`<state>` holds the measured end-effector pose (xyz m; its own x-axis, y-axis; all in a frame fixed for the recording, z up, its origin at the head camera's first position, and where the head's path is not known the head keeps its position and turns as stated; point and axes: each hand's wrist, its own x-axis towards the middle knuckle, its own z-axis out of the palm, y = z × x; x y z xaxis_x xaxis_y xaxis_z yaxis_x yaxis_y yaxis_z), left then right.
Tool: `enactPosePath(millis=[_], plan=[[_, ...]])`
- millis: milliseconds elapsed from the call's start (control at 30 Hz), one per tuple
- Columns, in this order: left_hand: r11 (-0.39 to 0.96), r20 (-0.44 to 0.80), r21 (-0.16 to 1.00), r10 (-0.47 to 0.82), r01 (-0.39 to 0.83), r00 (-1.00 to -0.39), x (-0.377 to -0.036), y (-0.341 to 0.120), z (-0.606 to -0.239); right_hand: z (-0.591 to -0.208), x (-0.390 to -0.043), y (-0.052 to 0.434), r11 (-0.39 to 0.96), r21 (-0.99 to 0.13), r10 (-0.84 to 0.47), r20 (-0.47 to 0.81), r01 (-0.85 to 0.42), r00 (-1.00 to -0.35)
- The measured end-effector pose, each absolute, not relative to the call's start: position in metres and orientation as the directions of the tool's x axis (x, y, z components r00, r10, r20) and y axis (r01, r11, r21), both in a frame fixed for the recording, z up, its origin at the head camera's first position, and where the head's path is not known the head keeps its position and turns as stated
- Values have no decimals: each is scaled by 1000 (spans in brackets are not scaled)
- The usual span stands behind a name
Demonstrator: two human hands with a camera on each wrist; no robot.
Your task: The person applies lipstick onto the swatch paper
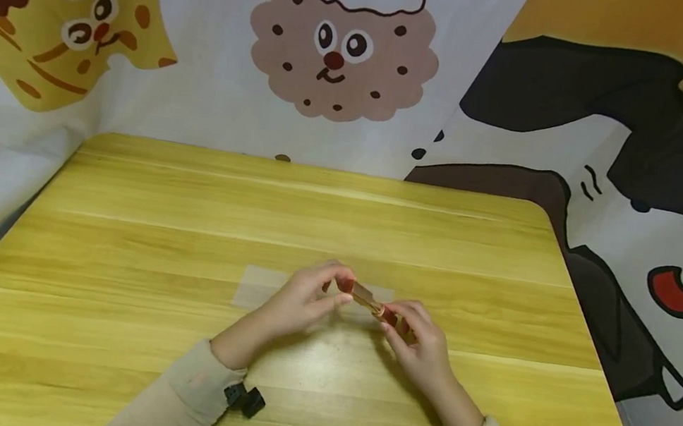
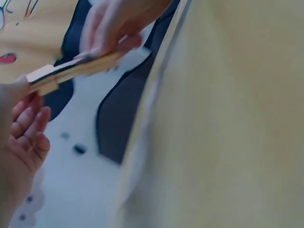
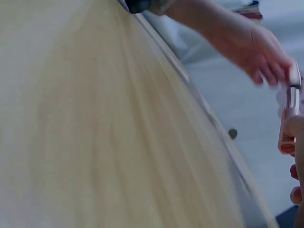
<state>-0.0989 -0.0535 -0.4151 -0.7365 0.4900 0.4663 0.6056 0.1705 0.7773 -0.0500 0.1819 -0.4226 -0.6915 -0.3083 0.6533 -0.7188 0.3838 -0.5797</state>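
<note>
Clothespin, a small wooden one by the look of it, hangs above the middle of the table, pinched at both ends between the two hands. From the head view it runs from about ten o'clock down to four o'clock. The left hand takes the upper, ten o'clock end between thumb and curled fingertips. The right hand closes its fingers round the lower, four o'clock end. Neither hand is empty or spread; both are curled onto the pin, and they stand close together with only the pin between them.

In the left wrist view the clothespin shows as two pale wooden slats lying one on the other, with the right hand gripping the far end. The right wrist view catches only the tip of the clothespin at the frame's edge, and it is too blurred to tell whether the slats are sprung open.

My reading is that the pin is being worked or examined in the air, not set down or clipped to anything. Any next move would call for one hand to keep a firm pinch while the other shifts, since the pin is light and could slip.

Directly beneath the hands lies a pale translucent sheet, reaching out toward nine o'clock on the yellow wooden table. Beige sleeves cover both forearms. Behind the table, from nine round to three o'clock, hangs a cartoon-printed cloth backdrop.
</note>
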Motion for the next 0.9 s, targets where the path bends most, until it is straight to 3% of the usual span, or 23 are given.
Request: enactPosePath(millis=[100, 200, 900], plan=[[140, 483, 824, 332, 549, -810, -105, -69, -406, -426, -51, 186, 403, -596, -254, 656, -695, -710], [129, 518, 822, 232, 554, -823, -110, -83, -399, -427, -52, 190, 412, -604, -230, 656, -683, -719], [250, 602, 744, 153, 620, -784, -124, -116, -387, -430, -51, 189, 402, -647, -225, 616, -648, -755]])
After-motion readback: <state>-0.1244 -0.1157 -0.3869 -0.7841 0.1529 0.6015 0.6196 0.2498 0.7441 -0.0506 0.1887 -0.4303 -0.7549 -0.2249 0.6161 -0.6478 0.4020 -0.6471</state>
